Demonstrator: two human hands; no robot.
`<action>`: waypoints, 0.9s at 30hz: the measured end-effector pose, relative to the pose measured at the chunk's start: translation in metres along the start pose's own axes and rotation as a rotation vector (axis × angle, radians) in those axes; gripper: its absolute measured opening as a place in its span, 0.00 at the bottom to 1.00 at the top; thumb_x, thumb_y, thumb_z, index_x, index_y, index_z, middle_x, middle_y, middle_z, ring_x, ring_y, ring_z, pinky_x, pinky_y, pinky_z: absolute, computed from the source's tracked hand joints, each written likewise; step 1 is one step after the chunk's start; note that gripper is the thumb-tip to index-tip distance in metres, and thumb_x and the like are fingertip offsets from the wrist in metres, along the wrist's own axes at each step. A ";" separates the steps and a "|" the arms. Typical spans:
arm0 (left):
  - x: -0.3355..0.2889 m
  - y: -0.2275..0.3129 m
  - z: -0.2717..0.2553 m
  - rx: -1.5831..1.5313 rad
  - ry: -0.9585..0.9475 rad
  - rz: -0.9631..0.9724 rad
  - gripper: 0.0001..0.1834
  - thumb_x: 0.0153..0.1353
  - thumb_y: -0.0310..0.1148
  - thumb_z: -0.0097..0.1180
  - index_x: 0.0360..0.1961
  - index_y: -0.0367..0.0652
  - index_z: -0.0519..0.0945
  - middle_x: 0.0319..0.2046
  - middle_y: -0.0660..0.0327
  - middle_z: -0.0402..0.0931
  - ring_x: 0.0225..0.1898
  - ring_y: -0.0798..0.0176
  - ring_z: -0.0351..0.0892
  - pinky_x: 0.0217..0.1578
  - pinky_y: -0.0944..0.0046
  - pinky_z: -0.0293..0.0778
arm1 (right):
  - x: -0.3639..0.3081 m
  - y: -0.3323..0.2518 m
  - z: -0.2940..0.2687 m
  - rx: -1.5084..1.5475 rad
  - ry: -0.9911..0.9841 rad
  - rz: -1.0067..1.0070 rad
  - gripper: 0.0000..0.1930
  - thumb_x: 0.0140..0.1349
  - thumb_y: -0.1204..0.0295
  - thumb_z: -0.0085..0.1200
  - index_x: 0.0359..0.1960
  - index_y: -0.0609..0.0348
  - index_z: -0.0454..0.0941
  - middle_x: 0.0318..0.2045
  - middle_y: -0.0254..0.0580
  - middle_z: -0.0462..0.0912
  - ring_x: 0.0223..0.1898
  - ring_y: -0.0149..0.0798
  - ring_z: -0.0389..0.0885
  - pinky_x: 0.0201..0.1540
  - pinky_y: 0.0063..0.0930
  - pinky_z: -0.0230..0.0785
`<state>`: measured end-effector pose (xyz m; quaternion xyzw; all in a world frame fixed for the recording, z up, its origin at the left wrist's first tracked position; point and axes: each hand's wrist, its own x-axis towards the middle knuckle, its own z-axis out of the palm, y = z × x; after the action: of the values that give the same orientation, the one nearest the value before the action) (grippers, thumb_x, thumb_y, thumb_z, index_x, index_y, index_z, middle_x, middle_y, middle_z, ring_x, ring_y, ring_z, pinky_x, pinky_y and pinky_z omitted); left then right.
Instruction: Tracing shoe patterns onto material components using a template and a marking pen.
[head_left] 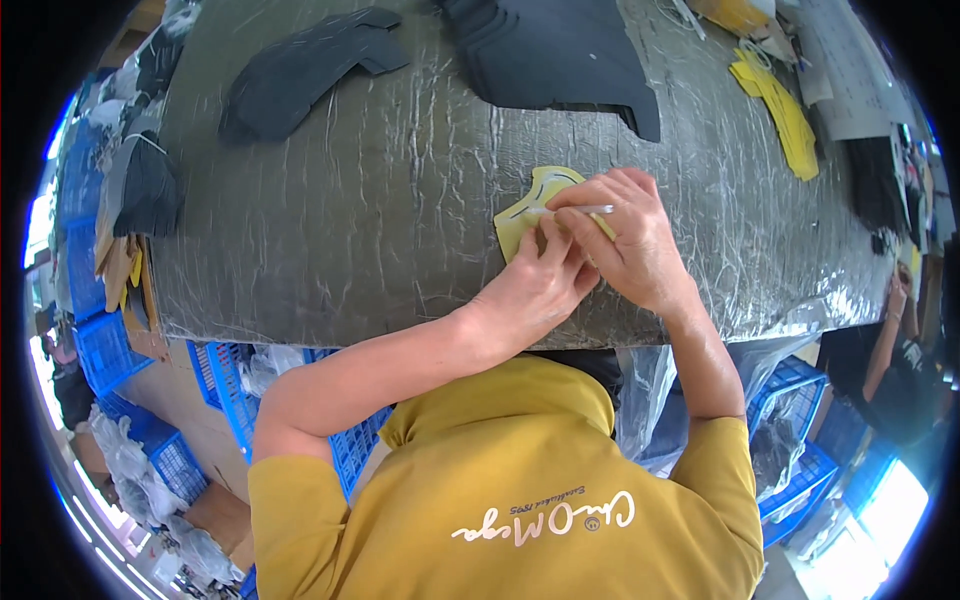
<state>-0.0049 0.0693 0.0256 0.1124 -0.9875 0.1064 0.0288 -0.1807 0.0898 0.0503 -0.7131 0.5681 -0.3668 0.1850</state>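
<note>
A small yellow cut piece [512,234] with a curved edge and dark slit-like marks lies on the dark table near its front edge. My left hand [535,285] holds it down, fingers bent and pressed on its lower part. In my right hand [632,238] a slim white pen [597,210] is pinched between thumb and fingers, its tip over the piece close to the marks. Part of the piece is hidden under both hands.
Dark grey cut sheets [300,75] lie at the far left, and a stack of them [560,55] at the far middle. Tied yellow strips [785,115] rest at the right. Wrinkled clear film covers the table [330,230]. Blue crates [790,400] stand below; another person's arm [885,340] shows at right.
</note>
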 end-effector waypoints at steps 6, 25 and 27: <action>-0.002 0.002 0.005 -0.059 -0.021 -0.011 0.25 0.60 0.36 0.56 0.58 0.40 0.78 0.52 0.45 0.77 0.58 0.40 0.75 0.51 0.55 0.78 | 0.011 0.000 0.002 0.013 -0.148 -0.038 0.05 0.66 0.73 0.58 0.40 0.58 0.84 0.37 0.38 0.87 0.39 0.42 0.82 0.57 0.40 0.65; -0.001 -0.004 -0.001 -0.048 -0.008 -0.017 0.14 0.60 0.37 0.59 0.45 0.44 0.80 0.58 0.47 0.74 0.55 0.46 0.75 0.53 0.56 0.78 | 0.023 0.020 -0.007 -0.192 -0.040 -0.046 0.05 0.70 0.73 0.54 0.38 0.57 0.82 0.33 0.34 0.84 0.38 0.42 0.82 0.54 0.39 0.66; 0.000 -0.006 -0.001 -0.041 -0.013 0.021 0.16 0.62 0.38 0.57 0.46 0.41 0.80 0.64 0.43 0.72 0.53 0.45 0.76 0.48 0.55 0.79 | 0.022 0.021 -0.007 -0.217 -0.016 -0.035 0.05 0.70 0.73 0.54 0.38 0.56 0.82 0.32 0.33 0.84 0.38 0.42 0.82 0.53 0.39 0.66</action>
<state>-0.0031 0.0643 0.0280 0.1019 -0.9908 0.0858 0.0237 -0.1983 0.0635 0.0475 -0.7418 0.5902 -0.3006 0.1047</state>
